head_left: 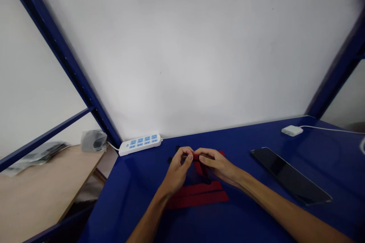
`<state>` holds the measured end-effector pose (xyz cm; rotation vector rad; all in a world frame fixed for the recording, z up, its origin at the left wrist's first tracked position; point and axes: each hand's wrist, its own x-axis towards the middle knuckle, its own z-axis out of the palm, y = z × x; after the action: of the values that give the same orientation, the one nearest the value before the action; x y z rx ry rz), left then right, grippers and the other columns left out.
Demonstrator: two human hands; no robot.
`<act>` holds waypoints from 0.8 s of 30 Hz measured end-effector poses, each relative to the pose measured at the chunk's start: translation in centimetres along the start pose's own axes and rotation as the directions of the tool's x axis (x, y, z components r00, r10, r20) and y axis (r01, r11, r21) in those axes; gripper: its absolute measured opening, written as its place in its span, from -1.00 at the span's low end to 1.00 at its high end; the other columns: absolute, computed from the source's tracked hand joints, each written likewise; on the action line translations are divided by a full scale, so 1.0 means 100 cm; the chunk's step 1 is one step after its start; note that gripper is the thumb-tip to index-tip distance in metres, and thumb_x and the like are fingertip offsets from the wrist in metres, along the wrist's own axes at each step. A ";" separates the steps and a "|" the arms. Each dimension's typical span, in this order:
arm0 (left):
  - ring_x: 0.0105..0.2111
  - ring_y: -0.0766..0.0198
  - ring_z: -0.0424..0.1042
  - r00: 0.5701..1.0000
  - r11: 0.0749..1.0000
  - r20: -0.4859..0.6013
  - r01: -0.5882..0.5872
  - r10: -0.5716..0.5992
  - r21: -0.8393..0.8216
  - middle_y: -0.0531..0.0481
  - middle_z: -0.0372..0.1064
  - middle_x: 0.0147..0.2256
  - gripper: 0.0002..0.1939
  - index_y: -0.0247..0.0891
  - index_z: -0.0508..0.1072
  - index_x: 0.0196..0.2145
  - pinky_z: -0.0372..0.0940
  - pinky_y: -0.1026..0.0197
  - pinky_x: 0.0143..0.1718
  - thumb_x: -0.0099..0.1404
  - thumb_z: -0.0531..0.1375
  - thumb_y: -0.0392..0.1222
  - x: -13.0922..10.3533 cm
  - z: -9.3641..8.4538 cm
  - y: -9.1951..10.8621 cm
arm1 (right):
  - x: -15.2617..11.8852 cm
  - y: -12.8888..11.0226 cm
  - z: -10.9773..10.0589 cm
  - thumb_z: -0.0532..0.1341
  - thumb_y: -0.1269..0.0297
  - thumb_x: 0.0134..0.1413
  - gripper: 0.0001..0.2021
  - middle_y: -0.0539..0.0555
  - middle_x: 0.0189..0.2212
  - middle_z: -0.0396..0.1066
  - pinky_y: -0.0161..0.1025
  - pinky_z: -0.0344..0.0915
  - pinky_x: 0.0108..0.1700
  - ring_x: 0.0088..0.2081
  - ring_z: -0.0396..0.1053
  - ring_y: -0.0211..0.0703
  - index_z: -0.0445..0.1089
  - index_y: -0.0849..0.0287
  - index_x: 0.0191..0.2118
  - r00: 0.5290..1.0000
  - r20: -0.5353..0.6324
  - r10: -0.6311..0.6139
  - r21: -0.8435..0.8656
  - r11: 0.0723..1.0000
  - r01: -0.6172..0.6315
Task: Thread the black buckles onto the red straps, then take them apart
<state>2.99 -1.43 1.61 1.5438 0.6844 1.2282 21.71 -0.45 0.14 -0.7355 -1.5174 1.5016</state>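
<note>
Far at the left edge of the frame, a wooden table (37,193) carries a grey plastic bag (94,140) and some flat grey packets (37,155), behind a dark blue frame post (65,60) that runs diagonally from the upper left. Next, in the lower middle-left, a white power strip (140,143) with light blue sockets lies at the back edge of the blue table (128,197), against the white wall (185,45). Near the centre of the frame, the left hand (178,171) and the right hand (218,165) meet above the table, fingertips facing each other. Both pinch the same small end of a red strap (196,156), which sits exactly between the two thumbs; the left hand grasps it from the left side, the right hand from the right side. From this pinched point the strap goes down under the right hand, and its longer part (199,195) lies flat on the table just below both hands, folded in two red bands. Small dark pieces beside the left fingers are too blurred to name. Further right, a black tablet (291,176) lies flat, well apart from the hands. In the middle right of the frame, a white adapter (292,130) with its white cable (330,129) rests near the back edge.
</note>
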 end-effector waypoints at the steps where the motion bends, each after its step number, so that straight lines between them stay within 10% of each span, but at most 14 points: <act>1: -0.20 0.29 0.29 1.000 1.000 -0.031 0.000 -0.001 -0.017 -0.01 0.30 -0.21 -0.76 -0.24 0.37 -0.26 0.19 0.25 -0.10 0.39 0.16 -0.01 0.001 -0.002 0.000 | 0.000 0.000 0.000 0.32 -0.04 0.11 -0.62 0.04 -0.31 0.41 -0.25 0.25 -0.22 -0.28 0.34 -0.17 0.48 0.19 -0.13 1.000 0.006 -0.024 -0.045 0.999 0.024; 10: -0.52 0.36 0.31 0.983 0.982 -0.093 0.145 -0.157 -0.124 0.15 0.38 -0.52 -0.60 -0.18 0.22 -0.17 0.19 0.30 -0.37 0.24 0.31 0.05 0.005 -0.008 -0.005 | -0.007 -0.018 0.010 0.38 0.15 0.06 -0.74 0.02 -0.25 0.43 -0.19 0.28 -0.08 -0.20 0.37 -0.11 0.45 0.12 -0.17 0.971 -0.060 -0.231 -0.531 0.831 0.165; 24: -0.34 0.25 0.39 0.991 0.922 -0.006 0.124 -0.131 0.367 0.01 0.44 -0.34 -0.79 -0.23 0.43 -0.15 0.25 0.25 -0.30 0.35 0.16 -0.07 -0.001 -0.010 0.005 | -0.006 -0.008 0.002 0.38 0.20 0.11 -0.73 0.11 -0.18 0.44 -0.07 0.32 -0.01 -0.09 0.35 -0.01 0.42 0.12 -0.10 0.927 0.081 -0.367 -0.785 0.550 0.286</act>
<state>2.00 -1.32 2.01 1.7802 1.0318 1.0248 21.95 -1.18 0.88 -0.9178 -2.1159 0.4339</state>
